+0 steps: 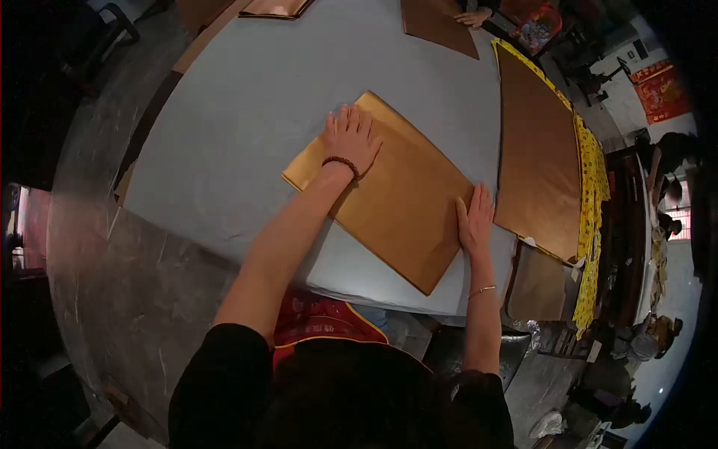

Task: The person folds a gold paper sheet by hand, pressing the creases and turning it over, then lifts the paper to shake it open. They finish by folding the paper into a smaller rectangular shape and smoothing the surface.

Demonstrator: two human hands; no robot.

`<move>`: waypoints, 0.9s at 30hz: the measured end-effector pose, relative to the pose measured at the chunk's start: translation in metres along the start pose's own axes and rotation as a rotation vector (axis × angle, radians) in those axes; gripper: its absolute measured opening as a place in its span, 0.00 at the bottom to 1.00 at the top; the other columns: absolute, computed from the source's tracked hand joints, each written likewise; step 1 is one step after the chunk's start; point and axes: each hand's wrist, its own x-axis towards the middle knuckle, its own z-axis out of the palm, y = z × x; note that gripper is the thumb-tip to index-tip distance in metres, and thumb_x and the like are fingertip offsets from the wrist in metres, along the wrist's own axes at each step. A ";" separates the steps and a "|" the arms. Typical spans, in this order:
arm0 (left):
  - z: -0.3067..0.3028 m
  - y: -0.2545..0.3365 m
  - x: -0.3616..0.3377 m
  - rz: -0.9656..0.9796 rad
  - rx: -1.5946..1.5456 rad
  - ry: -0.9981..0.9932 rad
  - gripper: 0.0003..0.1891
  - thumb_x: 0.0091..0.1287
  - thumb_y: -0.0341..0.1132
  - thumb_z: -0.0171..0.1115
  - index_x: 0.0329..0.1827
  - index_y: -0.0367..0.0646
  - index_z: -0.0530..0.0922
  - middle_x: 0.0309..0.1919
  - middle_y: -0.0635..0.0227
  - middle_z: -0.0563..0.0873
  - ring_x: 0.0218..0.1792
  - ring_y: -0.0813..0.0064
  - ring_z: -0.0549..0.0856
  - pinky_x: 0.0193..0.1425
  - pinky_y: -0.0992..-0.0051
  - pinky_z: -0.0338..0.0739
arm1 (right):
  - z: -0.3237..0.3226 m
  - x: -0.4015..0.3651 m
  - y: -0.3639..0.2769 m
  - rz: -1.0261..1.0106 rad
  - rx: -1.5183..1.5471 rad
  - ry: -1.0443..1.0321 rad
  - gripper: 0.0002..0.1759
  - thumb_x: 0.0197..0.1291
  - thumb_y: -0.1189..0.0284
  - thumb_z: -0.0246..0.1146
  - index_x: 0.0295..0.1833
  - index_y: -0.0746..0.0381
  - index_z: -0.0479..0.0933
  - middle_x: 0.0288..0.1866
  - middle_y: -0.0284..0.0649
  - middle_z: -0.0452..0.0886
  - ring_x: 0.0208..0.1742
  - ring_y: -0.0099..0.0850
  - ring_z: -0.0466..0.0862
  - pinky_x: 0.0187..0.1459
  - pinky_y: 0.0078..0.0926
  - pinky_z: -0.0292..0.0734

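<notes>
A folded golden-brown sheet [407, 179] with a satin sheen lies at a slant on the grey-covered table [224, 127] in front of me. My left hand [351, 140] rests flat on its upper left part, fingers spread, with a dark beaded bracelet at the wrist. At the sheet's right edge is my right hand [475, 218], fingers stretched out and the thumb side along the edge; a thin bangle circles that wrist. Neither hand grips the sheet.
Brown material with a yellow patterned border [540, 153] covers the table's right side. Another brown sheet [437, 28] lies at the far edge, near another person's hand [473, 16]. A shiny copper-coloured folded piece [274, 7] sits at the far left.
</notes>
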 end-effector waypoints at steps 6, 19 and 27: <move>-0.006 0.001 0.000 -0.018 0.010 -0.004 0.32 0.71 0.56 0.39 0.74 0.48 0.56 0.75 0.60 0.54 0.75 0.59 0.51 0.76 0.51 0.40 | 0.004 -0.024 -0.028 0.014 -0.064 0.081 0.39 0.69 0.47 0.44 0.75 0.63 0.50 0.78 0.52 0.45 0.78 0.50 0.42 0.73 0.52 0.33; -0.073 -0.146 -0.048 0.258 -0.591 -0.137 0.21 0.62 0.43 0.61 0.59 0.50 0.77 0.62 0.63 0.75 0.64 0.59 0.71 0.66 0.63 0.65 | -0.009 -0.095 -0.116 -0.283 -0.087 -0.110 0.43 0.56 0.39 0.54 0.73 0.48 0.59 0.79 0.41 0.47 0.78 0.48 0.43 0.65 0.74 0.26; -0.079 -0.161 -0.097 0.406 -0.321 -0.080 0.24 0.58 0.48 0.66 0.59 0.59 0.77 0.65 0.65 0.72 0.68 0.61 0.66 0.69 0.61 0.58 | -0.014 -0.093 -0.125 -0.443 -0.020 -0.112 0.45 0.51 0.42 0.61 0.73 0.50 0.60 0.78 0.41 0.49 0.78 0.45 0.45 0.69 0.67 0.29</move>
